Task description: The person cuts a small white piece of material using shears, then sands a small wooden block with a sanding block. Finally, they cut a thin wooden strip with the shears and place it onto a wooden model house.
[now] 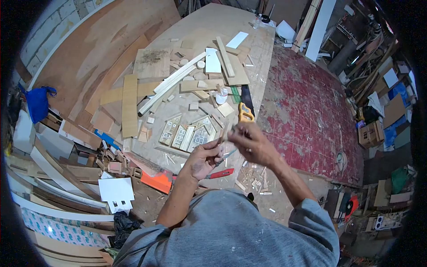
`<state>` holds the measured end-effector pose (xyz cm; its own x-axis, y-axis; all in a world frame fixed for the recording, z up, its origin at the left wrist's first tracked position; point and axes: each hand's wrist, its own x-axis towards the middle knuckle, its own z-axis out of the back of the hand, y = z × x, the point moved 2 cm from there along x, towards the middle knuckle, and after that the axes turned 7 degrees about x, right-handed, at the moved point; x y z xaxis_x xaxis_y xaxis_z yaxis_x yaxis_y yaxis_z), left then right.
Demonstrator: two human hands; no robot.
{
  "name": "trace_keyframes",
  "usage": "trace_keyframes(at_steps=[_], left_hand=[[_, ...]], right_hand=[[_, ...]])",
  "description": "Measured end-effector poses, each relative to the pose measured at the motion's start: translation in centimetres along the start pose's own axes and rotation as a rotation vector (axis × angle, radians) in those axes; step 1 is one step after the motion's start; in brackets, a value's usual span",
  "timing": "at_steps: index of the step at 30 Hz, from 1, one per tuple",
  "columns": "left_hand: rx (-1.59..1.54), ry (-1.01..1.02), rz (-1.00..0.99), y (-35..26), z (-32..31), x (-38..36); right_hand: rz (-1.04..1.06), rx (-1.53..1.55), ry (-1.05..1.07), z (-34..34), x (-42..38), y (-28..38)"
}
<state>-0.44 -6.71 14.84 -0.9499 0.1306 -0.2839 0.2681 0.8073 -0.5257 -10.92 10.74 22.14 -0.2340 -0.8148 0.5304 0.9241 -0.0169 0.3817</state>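
My left hand is closed, thumb and fingers pinched around a small thin piece that looks like a wooden strip. Close beside it, my right hand is raised with its fingers bent together and slightly smeared; what they hold is hidden. Below the left fingers shows a thin teal-coloured item, too small to name. Just beyond the hands lies a miniature wooden house front with white-framed windows. A red-handled tool lies by the left wrist, and a yellow-handled saw is beyond the right hand.
Wooden strips, offcuts and a white bottle lie on the worktable. A cardboard strip is at its left. Wood scraps litter the near side. Red worn flooring stretches to the right, with stacked materials beyond.
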Motion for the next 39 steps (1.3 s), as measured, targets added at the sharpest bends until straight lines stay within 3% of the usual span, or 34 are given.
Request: trace_keyframes(at_steps=[4,8,13,16,20,22,26,30,39], left_hand=[[0.058,0.047,0.013,-0.1,0.5,0.0],[0.133,-0.162,-0.052,0.1,0.5,0.2],[0.252,-0.264,-0.155,-0.3,-0.1,0.4],[0.361,-0.296,-0.190,-0.4,-0.4,0.5],[0.536,-0.318,-0.313,-0.2,-0.5,0.8],[0.623,-0.337,-0.374,-0.4,-0.8,0.6],[0.806,-0.356,-0.467,-0.9,-1.3,0.4],[1.046,-0.417,-0.645,-0.9,-0.7,0.8],[1.344,-0.616,-0.823,-1.6,-2.5,-0.1]], right_hand=[[-0.048,0.017,0.038,-0.1,0.1,0.6],[-0.296,-0.030,-0.329,2.4,-0.8,-3.8],[-0.245,0.111,-0.405,-0.3,-1.9,-1.8],[-0.181,0.138,-0.372,-2.5,-2.2,-0.9],[-0.444,0.064,-0.415,-2.6,-1.9,-1.0],[-0.542,-0.084,-0.313,-2.3,-1.7,-1.0],[-0.466,0.049,-0.105,-2.8,-1.4,-0.9],[-0.550,0.192,-0.225,-2.1,-0.3,0.2],[-0.602,0.613,-0.526,-3.9,-1.1,0.2]])
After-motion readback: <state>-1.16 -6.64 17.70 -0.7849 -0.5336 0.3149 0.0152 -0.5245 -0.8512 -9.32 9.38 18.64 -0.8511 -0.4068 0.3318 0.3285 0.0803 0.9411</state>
